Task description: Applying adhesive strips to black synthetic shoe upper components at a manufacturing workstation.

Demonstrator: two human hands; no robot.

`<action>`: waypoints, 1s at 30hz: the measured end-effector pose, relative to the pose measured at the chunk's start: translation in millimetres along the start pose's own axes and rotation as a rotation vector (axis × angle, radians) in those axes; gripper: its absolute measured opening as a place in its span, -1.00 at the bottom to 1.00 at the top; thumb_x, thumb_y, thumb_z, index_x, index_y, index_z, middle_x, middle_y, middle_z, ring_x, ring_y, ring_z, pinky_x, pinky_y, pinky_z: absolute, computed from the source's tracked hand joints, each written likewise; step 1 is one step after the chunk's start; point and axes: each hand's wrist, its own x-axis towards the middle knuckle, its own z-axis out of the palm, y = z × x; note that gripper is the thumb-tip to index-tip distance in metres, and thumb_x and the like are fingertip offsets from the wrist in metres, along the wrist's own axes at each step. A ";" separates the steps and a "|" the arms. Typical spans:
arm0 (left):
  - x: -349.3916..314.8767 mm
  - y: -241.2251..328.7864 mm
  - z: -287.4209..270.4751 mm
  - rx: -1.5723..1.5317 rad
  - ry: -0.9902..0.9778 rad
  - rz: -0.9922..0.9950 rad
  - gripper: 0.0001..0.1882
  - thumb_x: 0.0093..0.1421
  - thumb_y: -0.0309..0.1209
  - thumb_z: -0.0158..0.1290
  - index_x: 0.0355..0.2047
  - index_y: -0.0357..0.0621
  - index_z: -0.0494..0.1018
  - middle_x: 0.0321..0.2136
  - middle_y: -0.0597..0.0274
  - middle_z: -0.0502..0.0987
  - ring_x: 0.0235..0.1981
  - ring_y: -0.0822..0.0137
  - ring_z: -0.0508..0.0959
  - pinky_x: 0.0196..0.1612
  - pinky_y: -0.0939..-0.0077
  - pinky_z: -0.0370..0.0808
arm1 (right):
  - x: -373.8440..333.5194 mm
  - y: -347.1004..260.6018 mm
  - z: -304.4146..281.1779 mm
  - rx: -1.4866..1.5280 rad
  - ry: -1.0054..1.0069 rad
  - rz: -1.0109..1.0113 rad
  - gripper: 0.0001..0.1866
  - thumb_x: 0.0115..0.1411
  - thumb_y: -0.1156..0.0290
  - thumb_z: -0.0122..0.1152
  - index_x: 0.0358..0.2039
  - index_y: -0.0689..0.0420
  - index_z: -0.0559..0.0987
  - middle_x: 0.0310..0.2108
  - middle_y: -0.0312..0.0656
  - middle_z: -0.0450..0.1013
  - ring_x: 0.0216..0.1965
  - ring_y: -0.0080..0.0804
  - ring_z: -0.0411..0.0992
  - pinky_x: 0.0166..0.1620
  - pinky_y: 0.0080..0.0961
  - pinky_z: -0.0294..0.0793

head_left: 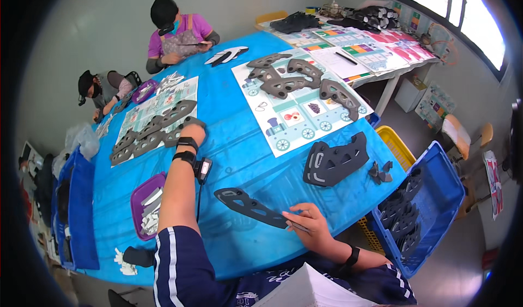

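My right hand pinches the end of a flat dark grey cut-out piece, long and curved with several holes, held over the blue-covered table. A thin greyish strip or tool also shows at those fingers; its kind is unclear. My left arm stretches far across, and my left hand is at the near end of a row of grey cut-out pieces on a printed sheet. Its fingers are mostly hidden, so its grip cannot be made out. A stack of darker cut-out pieces lies to the right.
More grey pieces lie on a second printed sheet. A purple tray holds pale strips. Dark scraps lie at the right edge, above a blue crate of black pieces. Two co-workers sit across the table.
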 end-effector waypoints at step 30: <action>74.1 -29.7 25.3 -0.171 -0.014 -0.394 -0.26 0.07 0.07 -0.10 0.18 -0.02 0.06 0.21 0.14 0.02 0.22 0.11 0.05 0.19 0.08 0.01 | -1.1 2.3 -5.4 -0.007 0.059 0.011 -0.50 -0.05 0.79 0.08 -0.07 0.07 0.48 -0.18 -0.19 0.22 -0.37 -0.48 0.44 -0.31 -0.61 0.46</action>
